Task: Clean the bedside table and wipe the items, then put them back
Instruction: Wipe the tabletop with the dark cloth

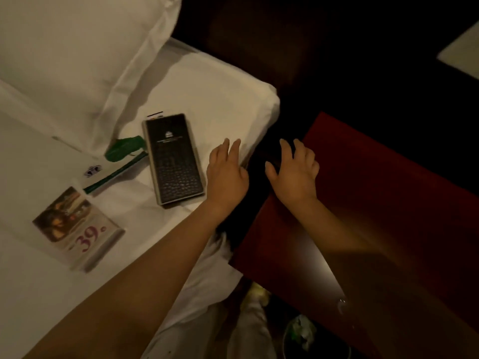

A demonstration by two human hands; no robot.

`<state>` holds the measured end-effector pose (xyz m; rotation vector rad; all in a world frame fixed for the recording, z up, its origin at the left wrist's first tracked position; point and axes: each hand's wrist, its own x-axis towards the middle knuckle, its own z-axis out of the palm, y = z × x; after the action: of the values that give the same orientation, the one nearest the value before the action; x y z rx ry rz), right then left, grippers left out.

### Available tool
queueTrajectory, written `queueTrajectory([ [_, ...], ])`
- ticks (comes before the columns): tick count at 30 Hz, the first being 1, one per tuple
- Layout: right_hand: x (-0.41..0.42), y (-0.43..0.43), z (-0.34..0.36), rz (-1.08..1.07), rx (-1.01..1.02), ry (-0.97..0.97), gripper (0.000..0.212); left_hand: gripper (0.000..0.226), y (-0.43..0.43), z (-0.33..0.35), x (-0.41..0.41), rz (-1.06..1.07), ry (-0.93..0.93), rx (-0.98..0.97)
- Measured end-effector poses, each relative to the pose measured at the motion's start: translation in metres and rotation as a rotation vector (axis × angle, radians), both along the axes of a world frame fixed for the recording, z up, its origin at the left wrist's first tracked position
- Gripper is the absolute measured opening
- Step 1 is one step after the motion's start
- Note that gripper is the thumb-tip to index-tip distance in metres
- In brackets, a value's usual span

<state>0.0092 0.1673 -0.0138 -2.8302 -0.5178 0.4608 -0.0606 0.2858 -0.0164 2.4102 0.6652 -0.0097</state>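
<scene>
Left hand [226, 174]: arm stretched forward, palm down over the bed [207, 94] edge, just right of the dark textured case [173, 159].
Right hand [294, 174]: palm down over the bench [375, 190] corner, whether it touches I can't tell.
Grip: left fingers [234, 149] and right fingers [286, 150] loosely spread, holding nothing.
Items: case, green pen [116, 173] and "39" card [77, 226] all lie on the bed.
Below: bin [298, 335] beside the bench.

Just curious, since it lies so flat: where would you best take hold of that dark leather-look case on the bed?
Probably by its long right edge, coming from the bedside table side. The dark case lies flat on the soft white sheet, long and narrow, and that edge faces the open left hand. Thumb on top, fingers slipped under the rim.
</scene>
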Motion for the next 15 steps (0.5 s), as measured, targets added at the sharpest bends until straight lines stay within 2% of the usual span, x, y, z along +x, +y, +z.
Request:
queueTrajectory([
  [15, -0.011, -0.182, -0.025, -0.373, 0.022, 0.019, 0.06, 0.059, -0.166, -0.021, 0.042, -0.407, 0.043, 0.011],
])
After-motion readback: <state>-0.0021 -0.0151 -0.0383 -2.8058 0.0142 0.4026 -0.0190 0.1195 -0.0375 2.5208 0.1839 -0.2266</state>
